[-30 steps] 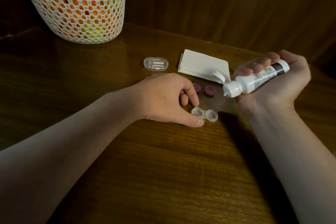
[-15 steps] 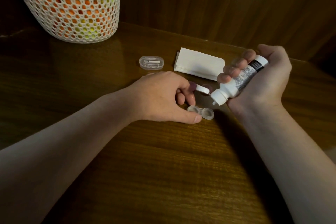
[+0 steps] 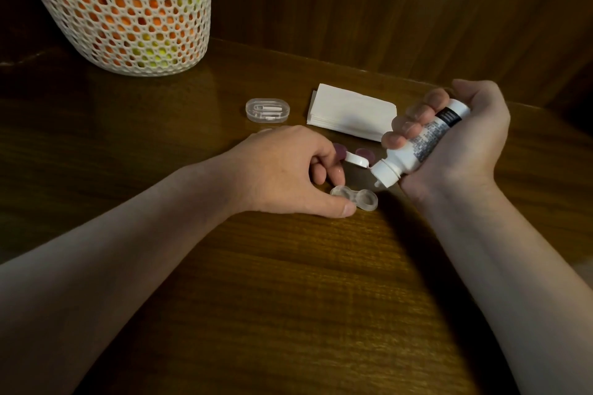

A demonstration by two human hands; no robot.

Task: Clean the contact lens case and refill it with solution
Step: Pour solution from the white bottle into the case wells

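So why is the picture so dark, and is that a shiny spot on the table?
Head view: dim warm light, so the brown wooden table looks dark; a soft glare patch shines near the white mesh basket; the arms cast dark shadows toward the lower right; straight edges bend from the wide lens.

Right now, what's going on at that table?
A person is refilling a contact lens case. The left hand steadies it on the wooden table with thumb and fingers. The right hand grips the solution bottle, tipped nozzle-down over the right well, flip cap open. Two purple caps lie behind.
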